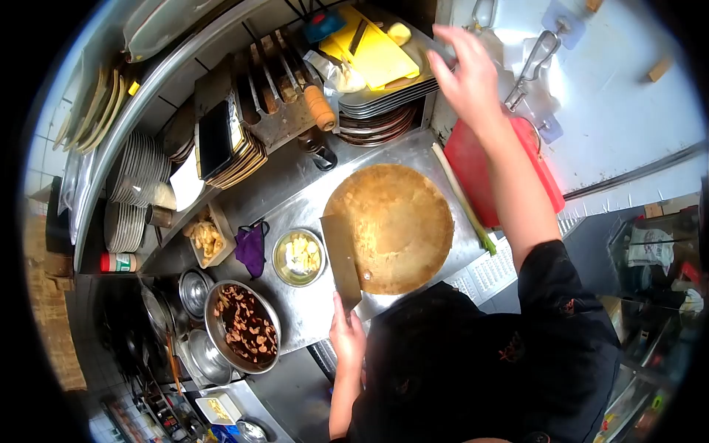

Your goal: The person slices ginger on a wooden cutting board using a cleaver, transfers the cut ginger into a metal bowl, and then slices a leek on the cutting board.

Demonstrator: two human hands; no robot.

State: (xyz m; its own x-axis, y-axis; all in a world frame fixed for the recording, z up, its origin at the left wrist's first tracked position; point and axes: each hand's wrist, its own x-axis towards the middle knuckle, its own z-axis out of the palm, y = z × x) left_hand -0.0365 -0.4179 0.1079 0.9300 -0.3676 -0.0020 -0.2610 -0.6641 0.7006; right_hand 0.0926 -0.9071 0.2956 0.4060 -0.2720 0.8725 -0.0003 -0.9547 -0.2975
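In the head view, my left hand [347,336] grips the handle of a cleaver [341,258]. The wide blade lies across the left edge of a round wooden chopping board [402,229]. My right hand [467,74] is raised at the upper right, fingers spread and slightly blurred, with nothing visible in them. It is near stacked trays [391,102] topped by a yellow sheet [369,52]. A metal bowl [276,275] of pale chopped pieces sits left of the blade. Between the chopping board and a red board [473,173] rests a long leek-like stalk [459,196].
A large bowl [277,325] of brown pieces in dark liquid stands at lower left. Near it are a purple cloth [252,249] and a tub of ginger-like pieces [207,238]. A rack [277,125] holds several blades. Plates [140,170] are stacked at left.
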